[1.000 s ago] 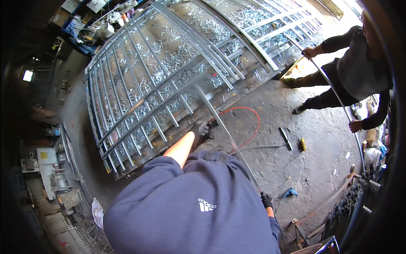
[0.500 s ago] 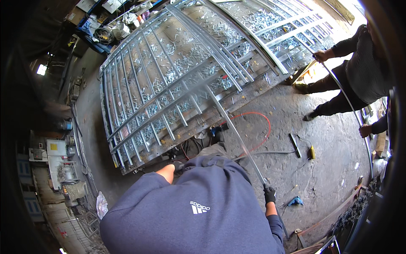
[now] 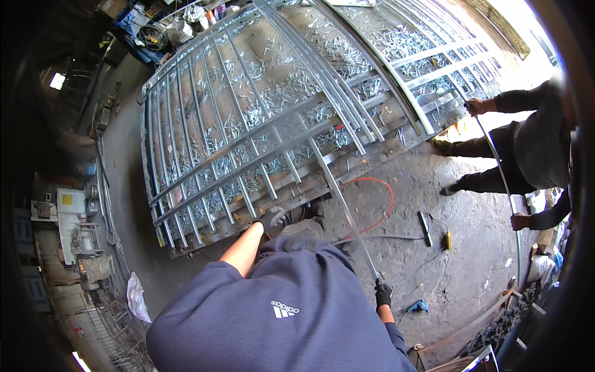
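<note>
A: Where is the camera sitting?
B: On the person's head, looking steeply down over a blue sweatshirt at the concrete floor.
A: How wide is it seeing?
B: Very wide; the fisheye is bending the metal gate lying ahead, and catching another person at the right edge

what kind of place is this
Most likely a metal fabrication or welding workshop. A large steel gate frame lies flat on a stained concrete floor, the person's gloved right hand holds a long metal bar, and cables and hand tools lie about.
</note>
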`<action>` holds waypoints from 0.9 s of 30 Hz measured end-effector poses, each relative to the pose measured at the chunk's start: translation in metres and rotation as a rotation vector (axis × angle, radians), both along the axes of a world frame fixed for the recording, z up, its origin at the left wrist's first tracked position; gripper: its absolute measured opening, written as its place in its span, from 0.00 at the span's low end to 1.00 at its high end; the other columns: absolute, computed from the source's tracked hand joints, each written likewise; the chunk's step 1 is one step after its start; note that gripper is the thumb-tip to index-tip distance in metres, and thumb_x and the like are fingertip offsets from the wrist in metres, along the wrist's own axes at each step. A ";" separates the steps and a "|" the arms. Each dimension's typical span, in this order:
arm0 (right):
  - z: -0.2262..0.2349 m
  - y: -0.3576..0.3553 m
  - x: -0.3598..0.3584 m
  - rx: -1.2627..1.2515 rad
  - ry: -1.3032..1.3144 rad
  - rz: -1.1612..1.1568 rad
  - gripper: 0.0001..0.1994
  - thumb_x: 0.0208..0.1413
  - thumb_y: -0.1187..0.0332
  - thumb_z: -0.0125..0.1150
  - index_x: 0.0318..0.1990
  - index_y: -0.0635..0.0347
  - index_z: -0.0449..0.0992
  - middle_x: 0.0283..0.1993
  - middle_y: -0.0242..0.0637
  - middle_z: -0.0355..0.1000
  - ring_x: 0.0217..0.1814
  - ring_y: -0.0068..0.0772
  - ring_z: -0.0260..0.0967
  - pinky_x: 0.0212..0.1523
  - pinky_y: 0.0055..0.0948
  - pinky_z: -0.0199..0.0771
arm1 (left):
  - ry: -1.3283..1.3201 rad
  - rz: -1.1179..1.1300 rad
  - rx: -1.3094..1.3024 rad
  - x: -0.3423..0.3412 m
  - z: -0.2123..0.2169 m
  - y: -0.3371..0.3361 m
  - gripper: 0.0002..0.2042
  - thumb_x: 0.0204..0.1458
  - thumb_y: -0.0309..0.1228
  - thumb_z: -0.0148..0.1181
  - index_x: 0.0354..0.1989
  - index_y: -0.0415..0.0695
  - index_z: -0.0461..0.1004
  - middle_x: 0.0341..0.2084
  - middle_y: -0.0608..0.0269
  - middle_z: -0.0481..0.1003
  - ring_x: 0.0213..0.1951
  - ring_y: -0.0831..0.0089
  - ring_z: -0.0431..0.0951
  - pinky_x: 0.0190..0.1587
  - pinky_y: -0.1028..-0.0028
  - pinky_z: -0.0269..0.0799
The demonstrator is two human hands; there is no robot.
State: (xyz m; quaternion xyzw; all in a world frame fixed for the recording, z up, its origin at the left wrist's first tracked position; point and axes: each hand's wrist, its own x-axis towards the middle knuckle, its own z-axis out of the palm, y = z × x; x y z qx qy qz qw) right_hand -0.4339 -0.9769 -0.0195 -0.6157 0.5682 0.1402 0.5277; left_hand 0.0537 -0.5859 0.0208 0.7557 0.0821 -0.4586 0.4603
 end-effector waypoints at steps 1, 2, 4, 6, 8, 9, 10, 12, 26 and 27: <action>-0.007 0.002 0.009 0.013 -0.060 -0.002 0.15 0.57 0.55 0.64 0.32 0.59 0.80 0.17 0.27 0.65 0.19 0.27 0.60 0.23 0.31 0.60 | 0.076 0.106 -0.068 0.006 0.005 0.000 0.18 0.63 0.49 0.54 0.52 0.50 0.72 0.38 0.66 0.77 0.33 0.79 0.74 0.35 0.78 0.70; -0.014 -0.001 0.023 0.025 -0.072 -0.026 0.12 0.58 0.59 0.64 0.35 0.60 0.82 0.18 0.30 0.66 0.20 0.31 0.61 0.25 0.33 0.63 | 0.050 0.094 -0.059 0.008 0.008 -0.001 0.18 0.63 0.48 0.54 0.51 0.49 0.72 0.39 0.66 0.77 0.33 0.79 0.74 0.35 0.78 0.70; -0.031 0.018 0.070 -0.107 -0.170 0.155 0.15 0.56 0.71 0.58 0.52 0.55 0.78 0.30 0.40 0.73 0.32 0.42 0.69 0.35 0.39 0.70 | 0.110 0.145 -0.011 0.012 0.011 0.006 0.17 0.63 0.47 0.54 0.52 0.49 0.72 0.38 0.66 0.77 0.33 0.79 0.74 0.34 0.78 0.70; -0.048 0.027 0.163 -0.265 -0.130 0.620 0.29 0.50 0.82 0.48 0.62 0.51 0.71 0.50 0.49 0.71 0.52 0.53 0.67 0.52 0.46 0.67 | 0.133 0.143 -0.010 0.016 0.008 0.020 0.17 0.63 0.47 0.54 0.52 0.49 0.72 0.38 0.66 0.77 0.33 0.79 0.74 0.35 0.77 0.70; -0.060 0.036 0.291 -0.451 -0.330 1.023 0.21 0.66 0.65 0.45 0.67 0.41 0.66 0.65 0.53 0.60 0.65 0.59 0.60 0.66 0.42 0.59 | 0.135 0.184 0.032 0.014 0.004 0.042 0.17 0.64 0.46 0.53 0.52 0.49 0.72 0.37 0.65 0.77 0.33 0.78 0.74 0.35 0.76 0.71; -0.059 0.031 0.356 0.064 -0.270 0.703 0.23 0.65 0.65 0.50 0.68 0.50 0.63 0.69 0.53 0.58 0.67 0.58 0.59 0.68 0.40 0.57 | 0.110 0.189 0.042 0.013 0.001 0.053 0.17 0.64 0.46 0.52 0.52 0.49 0.72 0.37 0.65 0.77 0.33 0.78 0.74 0.35 0.75 0.71; -0.053 0.037 0.412 -0.198 -0.601 0.947 0.26 0.63 0.64 0.56 0.68 0.52 0.62 0.70 0.52 0.58 0.69 0.56 0.57 0.69 0.39 0.56 | 0.107 0.200 0.088 0.008 -0.003 0.064 0.17 0.64 0.46 0.52 0.52 0.48 0.72 0.37 0.65 0.77 0.33 0.77 0.74 0.35 0.74 0.71; -0.030 0.041 0.474 -0.003 -0.991 0.478 0.24 0.63 0.63 0.57 0.66 0.54 0.65 0.69 0.51 0.59 0.69 0.54 0.58 0.69 0.40 0.57 | 0.114 0.219 0.144 -0.007 -0.009 0.088 0.17 0.63 0.46 0.52 0.52 0.48 0.72 0.36 0.64 0.77 0.33 0.76 0.75 0.35 0.71 0.72; 0.015 0.025 0.275 0.396 -0.179 0.101 0.07 0.62 0.66 0.56 0.43 0.56 0.77 0.22 0.28 0.67 0.17 0.24 0.63 0.20 0.27 0.66 | 0.064 -0.351 0.266 -0.029 -0.027 0.146 0.19 0.46 0.47 0.62 0.40 0.46 0.80 0.42 0.47 0.79 0.43 0.54 0.77 0.46 0.60 0.72; 0.012 0.029 0.299 0.362 -0.224 0.138 0.09 0.62 0.63 0.56 0.43 0.56 0.78 0.21 0.28 0.66 0.17 0.24 0.63 0.19 0.27 0.64 | -0.010 -0.312 0.229 -0.028 -0.027 0.144 0.19 0.46 0.47 0.62 0.40 0.46 0.80 0.42 0.47 0.79 0.43 0.54 0.77 0.46 0.60 0.72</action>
